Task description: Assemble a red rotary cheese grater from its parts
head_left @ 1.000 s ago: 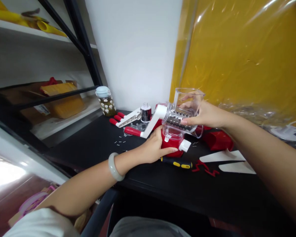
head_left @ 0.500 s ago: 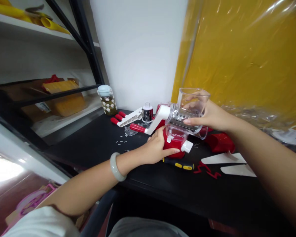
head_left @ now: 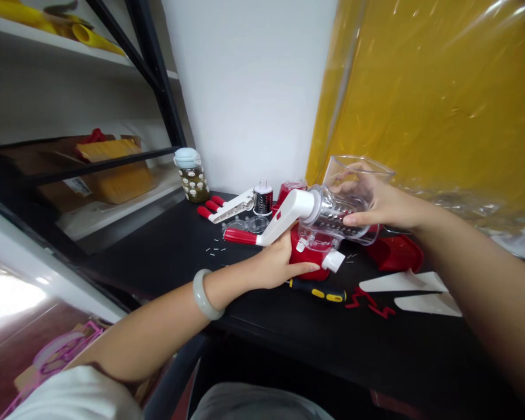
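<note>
A rotary grater stands in front of me, with its clear hopper housing (head_left: 376,169) tilted over the red base (head_left: 304,256). Inside the housing lies a metal grating drum (head_left: 332,214). A white crank arm with a red handle (head_left: 241,235) points left from the drum's end. My left hand (head_left: 280,262) is wrapped round the red base, thumb in front and most fingers hidden behind. My right hand (head_left: 376,201) grips the clear housing, fingers behind the plastic and thumb near the drum. Whether housing and base are locked together, I cannot tell.
A dark screwdriver (head_left: 319,290) lies before the base, beside red zigzag pieces (head_left: 370,300) and white strips (head_left: 402,282). Behind are another drum (head_left: 263,199), white crank arms (head_left: 231,207) and clear parts. Small pins (head_left: 216,251) lie left. A lidded jar (head_left: 192,178) stands at the back.
My right hand has moved right with the clear housing, which now leans more; the drum and crank have tilted along with it. The left hand stays on the red base.
</note>
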`<state>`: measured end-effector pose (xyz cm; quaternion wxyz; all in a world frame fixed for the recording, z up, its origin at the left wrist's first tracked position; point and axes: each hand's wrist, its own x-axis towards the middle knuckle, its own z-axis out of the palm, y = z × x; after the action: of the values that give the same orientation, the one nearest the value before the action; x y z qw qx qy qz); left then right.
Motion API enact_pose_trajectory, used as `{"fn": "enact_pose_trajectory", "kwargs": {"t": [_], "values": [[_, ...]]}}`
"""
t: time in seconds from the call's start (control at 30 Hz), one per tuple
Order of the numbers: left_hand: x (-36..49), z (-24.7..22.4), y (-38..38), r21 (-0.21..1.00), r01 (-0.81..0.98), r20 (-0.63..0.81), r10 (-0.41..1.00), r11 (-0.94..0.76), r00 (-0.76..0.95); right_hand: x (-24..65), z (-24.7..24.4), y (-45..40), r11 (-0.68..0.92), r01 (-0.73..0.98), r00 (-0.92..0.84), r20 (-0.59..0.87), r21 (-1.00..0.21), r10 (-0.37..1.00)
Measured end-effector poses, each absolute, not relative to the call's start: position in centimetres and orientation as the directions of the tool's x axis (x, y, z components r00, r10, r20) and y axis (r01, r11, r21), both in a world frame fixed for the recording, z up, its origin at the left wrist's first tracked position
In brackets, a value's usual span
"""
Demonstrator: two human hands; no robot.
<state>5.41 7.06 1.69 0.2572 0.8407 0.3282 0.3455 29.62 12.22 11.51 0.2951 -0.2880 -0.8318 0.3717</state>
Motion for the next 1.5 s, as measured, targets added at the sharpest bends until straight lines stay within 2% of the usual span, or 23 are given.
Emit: {"fn": "enact_pose_trajectory", "kwargs": {"t": [0.13, 0.3, 0.53, 0.73, 1.0, 1.17, 1.37, 1.5], "values": [[5.6, 1.2, 6.6, 0.699, 0.413, 0.385, 0.794, -0.584, 0.471, 29.4, 11.7, 13.2, 0.595, 0.286, -0.690, 0.269, -0.751, 0.672], [5.8, 0.6, 6.4, 0.745, 0.484, 0.254, 0.866, -0.460, 0.431, 28.7, 12.0, 12.9, 0.661, 0.379, -0.661, 0.311, -0.647, 0.683], [5.8, 1.1, 6.4, 0.684, 0.401, 0.409, 0.775, -0.609, 0.481, 28.9, 12.8, 12.7, 0.658, 0.345, -0.747, 0.227, -0.670, 0.624], [5.7, 1.5, 6.1, 0.563, 0.525, 0.441, 0.769, -0.639, 0.463, 29.3, 14.1, 14.8, 0.588, 0.390, -0.814, 0.033, -0.709, 0.580], [5.8, 1.7, 5.8, 0.459, 0.616, 0.451, 0.765, -0.641, 0.460, 29.5, 15.0, 16.4, 0.613, 0.350, -0.882, -0.029, -0.709, 0.470], [5.7, 1.4, 5.8, 0.472, 0.606, 0.483, 0.762, -0.641, 0.431, 29.2, 15.3, 16.6, 0.634, 0.376, -0.883, -0.053, -0.676, 0.467], [5.8, 0.9, 5.8, 0.593, 0.525, 0.413, 0.790, -0.611, 0.453, 29.3, 15.2, 15.9, 0.631, 0.441, -0.845, -0.060, -0.639, 0.531], [5.9, 1.0, 5.8, 0.549, 0.572, 0.424, 0.793, -0.609, 0.437, 29.8, 15.2, 16.1, 0.628, 0.478, -0.822, -0.061, -0.614, 0.567]]}}
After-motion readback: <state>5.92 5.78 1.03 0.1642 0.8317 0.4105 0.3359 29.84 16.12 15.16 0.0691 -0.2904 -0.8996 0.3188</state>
